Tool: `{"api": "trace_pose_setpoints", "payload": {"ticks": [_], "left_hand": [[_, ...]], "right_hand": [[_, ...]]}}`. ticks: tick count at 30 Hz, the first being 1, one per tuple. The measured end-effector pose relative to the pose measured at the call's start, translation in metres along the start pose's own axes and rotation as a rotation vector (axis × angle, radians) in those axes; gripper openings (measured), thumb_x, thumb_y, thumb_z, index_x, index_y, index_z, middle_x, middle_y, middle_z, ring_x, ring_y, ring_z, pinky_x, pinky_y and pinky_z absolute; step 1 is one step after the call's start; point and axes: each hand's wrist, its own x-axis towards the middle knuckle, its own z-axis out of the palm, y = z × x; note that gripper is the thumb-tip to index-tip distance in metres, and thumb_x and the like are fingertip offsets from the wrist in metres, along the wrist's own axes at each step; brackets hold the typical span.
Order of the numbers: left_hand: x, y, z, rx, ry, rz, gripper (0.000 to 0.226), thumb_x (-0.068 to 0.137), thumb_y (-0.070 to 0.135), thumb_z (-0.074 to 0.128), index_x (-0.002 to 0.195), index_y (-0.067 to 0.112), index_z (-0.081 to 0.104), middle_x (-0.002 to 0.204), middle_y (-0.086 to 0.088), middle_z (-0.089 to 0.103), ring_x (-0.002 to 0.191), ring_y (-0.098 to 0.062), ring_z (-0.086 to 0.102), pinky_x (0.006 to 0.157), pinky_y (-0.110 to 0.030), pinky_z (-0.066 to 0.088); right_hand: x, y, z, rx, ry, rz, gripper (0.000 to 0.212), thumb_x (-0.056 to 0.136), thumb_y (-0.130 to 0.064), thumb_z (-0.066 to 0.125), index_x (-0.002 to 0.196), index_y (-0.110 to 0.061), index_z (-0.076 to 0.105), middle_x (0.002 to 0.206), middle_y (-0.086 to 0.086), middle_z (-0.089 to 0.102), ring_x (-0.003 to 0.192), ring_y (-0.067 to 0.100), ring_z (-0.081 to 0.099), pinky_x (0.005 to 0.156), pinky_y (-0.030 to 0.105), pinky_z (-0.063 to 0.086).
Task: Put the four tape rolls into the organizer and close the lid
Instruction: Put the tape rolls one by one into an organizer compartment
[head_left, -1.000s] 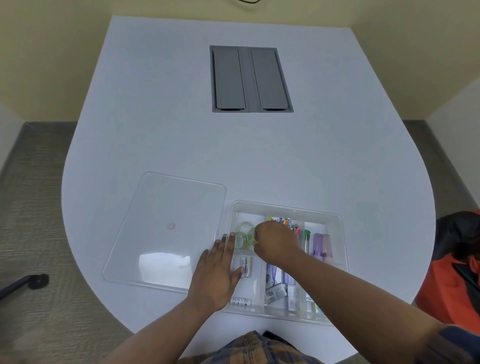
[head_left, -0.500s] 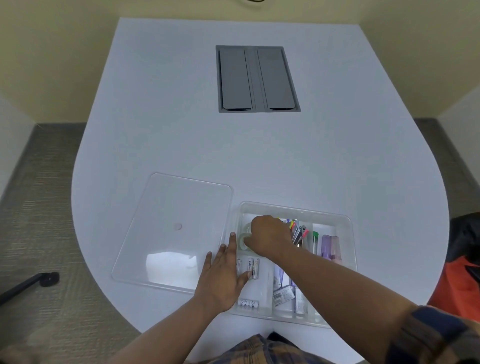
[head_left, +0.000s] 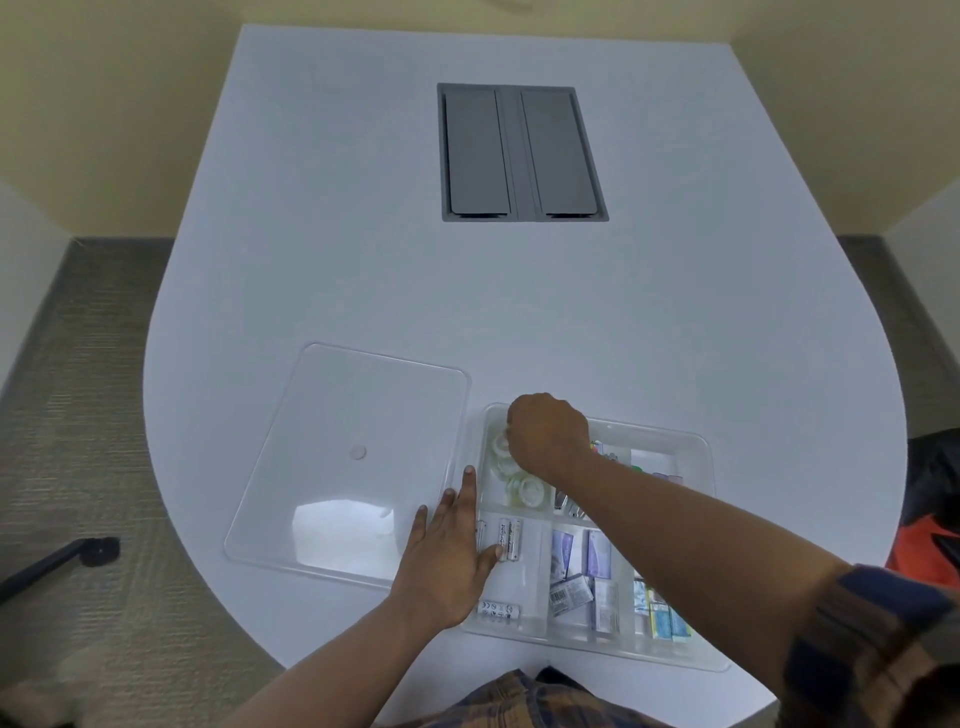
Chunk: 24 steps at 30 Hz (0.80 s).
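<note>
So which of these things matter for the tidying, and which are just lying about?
Part of the job:
tape rolls
organizer
lid
right hand, left hand

Just lying about:
batteries
packets
grey table hatch
red bag
</note>
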Motion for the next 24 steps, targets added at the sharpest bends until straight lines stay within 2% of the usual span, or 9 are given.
{"api": "trace_pose_setpoints", "payload": {"ticks": [3, 5, 6, 8, 10, 15, 20, 24], "left_hand": [[0.001, 0.000, 0.000, -0.006, -0.002, 0.001, 0.090, 0.095, 0.053, 0.040, 0.130, 0.040, -0.043, 0.162, -0.003, 0.015, 0.150, -0.017, 0.008, 0.121, -0.040, 0.002], [0.001, -0.001, 0.001, -0.009, -0.001, 0.000, 0.092, 0.095, 0.053, 0.040, 0.129, 0.040, -0.044, 0.162, -0.003, 0.015, 0.150, -0.017, 0.007, 0.121, -0.039, 0.001], [0.001, -0.001, 0.001, -0.010, 0.000, -0.001, 0.093, 0.095, 0.053, 0.041, 0.129, 0.040, -0.044, 0.162, -0.002, 0.016, 0.150, -0.017, 0.007, 0.121, -0.038, 0.001], [0.002, -0.001, 0.001, -0.011, -0.001, 0.001, 0.093, 0.095, 0.054, 0.041, 0.130, 0.039, -0.044, 0.162, -0.002, 0.016, 0.150, -0.017, 0.007, 0.121, -0.038, 0.001], [0.001, -0.002, 0.002, -0.012, 0.001, 0.004, 0.093, 0.094, 0.054, 0.041, 0.130, 0.039, -0.044, 0.162, -0.002, 0.015, 0.150, -0.017, 0.007, 0.120, -0.037, 0.000], [0.001, 0.000, 0.001, -0.016, 0.005, 0.001, 0.093, 0.094, 0.053, 0.042, 0.130, 0.041, -0.043, 0.163, -0.002, 0.015, 0.150, -0.016, 0.007, 0.120, -0.036, 0.000], [0.001, 0.000, 0.000, -0.018, 0.004, 0.001, 0.092, 0.095, 0.051, 0.042, 0.131, 0.039, -0.042, 0.163, -0.002, 0.015, 0.150, -0.017, 0.007, 0.121, -0.038, 0.001], [0.001, 0.001, 0.000, -0.017, 0.000, 0.002, 0.091, 0.095, 0.051, 0.042, 0.130, 0.040, -0.041, 0.163, -0.002, 0.014, 0.150, -0.017, 0.007, 0.122, -0.039, 0.002]], "right_hand": [[-0.001, -0.002, 0.000, -0.097, -0.001, -0.052, 0.012, 0.085, -0.013, 0.060, 0.095, -0.012, 0.065, 0.097, 0.007, 0.066, 0.087, 0.029, 0.067, 0.064, 0.029, 0.041], [-0.001, -0.003, -0.003, -0.149, -0.015, -0.066, 0.008, 0.080, -0.006, 0.059, 0.083, -0.012, 0.062, 0.089, 0.006, 0.066, 0.077, 0.027, 0.065, 0.060, 0.029, 0.040], [-0.001, -0.003, -0.005, -0.171, -0.025, -0.069, 0.012, 0.077, -0.001, 0.058, 0.076, -0.013, 0.058, 0.084, 0.005, 0.065, 0.070, 0.026, 0.061, 0.059, 0.028, 0.039], [-0.001, -0.004, -0.006, -0.201, -0.048, -0.077, 0.018, 0.072, 0.003, 0.056, 0.070, -0.015, 0.053, 0.070, 0.002, 0.058, 0.061, 0.024, 0.052, 0.056, 0.028, 0.037], [-0.001, -0.004, -0.005, -0.198, -0.074, -0.083, 0.017, 0.072, 0.001, 0.055, 0.070, -0.016, 0.052, 0.061, -0.001, 0.048, 0.060, 0.023, 0.050, 0.057, 0.028, 0.036], [-0.005, -0.001, 0.002, -0.122, -0.149, -0.077, 0.018, 0.075, -0.002, 0.053, 0.087, -0.011, 0.062, 0.089, 0.008, 0.066, 0.082, 0.031, 0.064, 0.063, 0.032, 0.041], [-0.009, 0.000, 0.007, -0.072, -0.102, -0.073, 0.016, 0.075, -0.004, 0.055, 0.087, -0.012, 0.062, 0.092, 0.008, 0.067, 0.084, 0.030, 0.066, 0.062, 0.031, 0.041], [-0.014, -0.002, 0.015, 0.016, -0.033, -0.139, 0.034, 0.078, -0.010, 0.057, 0.111, -0.017, 0.062, 0.107, 0.006, 0.065, 0.096, 0.031, 0.064, 0.073, 0.034, 0.048]]}}
